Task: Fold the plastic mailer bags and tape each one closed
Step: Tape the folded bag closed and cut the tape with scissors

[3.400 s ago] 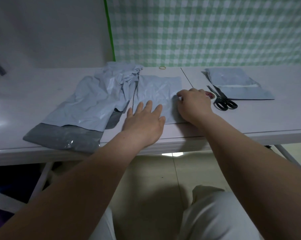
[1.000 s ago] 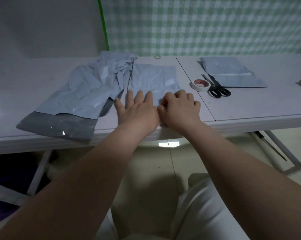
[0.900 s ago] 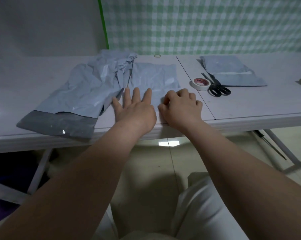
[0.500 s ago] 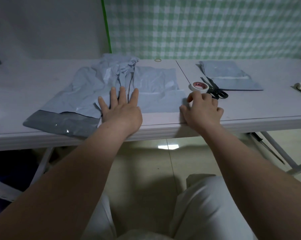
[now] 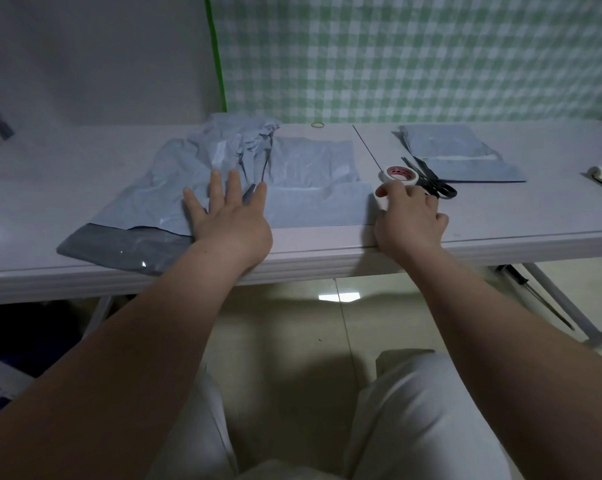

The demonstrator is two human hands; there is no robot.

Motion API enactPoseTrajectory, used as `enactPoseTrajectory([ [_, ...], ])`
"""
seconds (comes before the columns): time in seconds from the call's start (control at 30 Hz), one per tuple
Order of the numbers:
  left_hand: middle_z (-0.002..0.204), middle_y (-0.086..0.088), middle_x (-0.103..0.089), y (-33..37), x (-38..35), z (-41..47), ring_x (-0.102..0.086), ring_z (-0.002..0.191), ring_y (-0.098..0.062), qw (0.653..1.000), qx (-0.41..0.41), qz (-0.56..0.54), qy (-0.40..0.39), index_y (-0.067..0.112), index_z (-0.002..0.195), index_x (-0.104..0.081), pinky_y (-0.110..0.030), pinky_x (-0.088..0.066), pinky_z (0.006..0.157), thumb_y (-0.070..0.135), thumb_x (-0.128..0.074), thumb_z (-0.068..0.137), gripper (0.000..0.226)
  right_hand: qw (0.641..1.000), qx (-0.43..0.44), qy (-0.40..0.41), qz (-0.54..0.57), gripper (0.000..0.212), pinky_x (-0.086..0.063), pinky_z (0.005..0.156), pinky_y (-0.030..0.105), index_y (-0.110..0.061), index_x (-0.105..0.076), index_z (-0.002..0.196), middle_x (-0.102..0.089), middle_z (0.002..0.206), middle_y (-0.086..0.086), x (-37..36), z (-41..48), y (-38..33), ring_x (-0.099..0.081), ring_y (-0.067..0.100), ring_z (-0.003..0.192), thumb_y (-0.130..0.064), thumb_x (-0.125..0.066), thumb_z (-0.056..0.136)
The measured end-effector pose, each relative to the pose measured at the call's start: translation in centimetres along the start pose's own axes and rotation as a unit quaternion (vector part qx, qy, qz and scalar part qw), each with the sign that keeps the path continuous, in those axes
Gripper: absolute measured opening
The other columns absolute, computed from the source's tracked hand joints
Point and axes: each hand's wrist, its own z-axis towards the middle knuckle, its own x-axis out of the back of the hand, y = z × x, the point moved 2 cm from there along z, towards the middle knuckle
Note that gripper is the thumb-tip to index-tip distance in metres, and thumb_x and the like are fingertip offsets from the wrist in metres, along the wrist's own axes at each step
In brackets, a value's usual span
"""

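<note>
Spread flat in an open grip, the left hand (image 5: 232, 220) presses straight fingers on the left end of a folded grey mailer bag (image 5: 313, 206) lying near the front edge of the white table (image 5: 500, 220). The right hand (image 5: 412, 218) curls its fingers at the bag's right edge, just beside a tape roll (image 5: 398, 174); whether that grip pinches anything cannot be told. Black scissors (image 5: 431, 183) lie just beside the roll.
</note>
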Motion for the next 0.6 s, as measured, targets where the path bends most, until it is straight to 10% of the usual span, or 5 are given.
enactPoseTrajectory([
  [0.2, 0.16, 0.0, 0.01, 2.9, 1.6, 0.3, 0.014, 0.146, -0.023, 0.992, -0.116, 0.007, 0.05, 0.022, 0.152, -0.001, -0.06, 0.01, 0.111, 0.016, -0.031, 0.095, 0.064, 0.987, 0.141, 0.014, -0.073, 0.041, -0.024, 0.104, 0.043, -0.025, -0.048, 0.134, -0.044, 0.144, -0.004, -0.7, 1.0, -1.5, -0.029, 0.026, 0.136, -0.019, -0.035, 0.097],
  [0.4, 0.156, -0.002, -0.015, 4.5, 0.3, 1.5, -0.018, 0.142, -0.022, 0.985, -0.16, -0.002, -0.061, 0.021, 0.15, -0.012, -0.06, 0.0, 0.114, 0.031, -0.015, 0.101, 0.05, 0.98, 0.176, 0.003, -0.091, 0.033, -0.033, 0.089, 0.039, -0.024, -0.065, 0.112, -0.067, 0.108, 0.007, -0.7, 2.1, -1.4, -0.05, 0.033, 0.11, -0.024, -0.037, 0.096],
  [0.6, 0.116, -0.005, -0.051, 5.6, 2.6, 2.1, -0.051, 0.107, -0.027, 0.989, -0.133, -0.045, -0.043, 0.018, 0.094, -0.052, -0.054, -0.022, 0.109, 0.025, -0.023, 0.098, 0.03, 0.992, 0.058, 0.063, -0.094, 0.028, -0.031, 0.09, 0.036, -0.019, -0.066, 0.111, -0.062, 0.115, 0.01, 0.8, 6.4, -0.1, -0.043, 0.033, 0.114, -0.015, -0.047, 0.09],
])
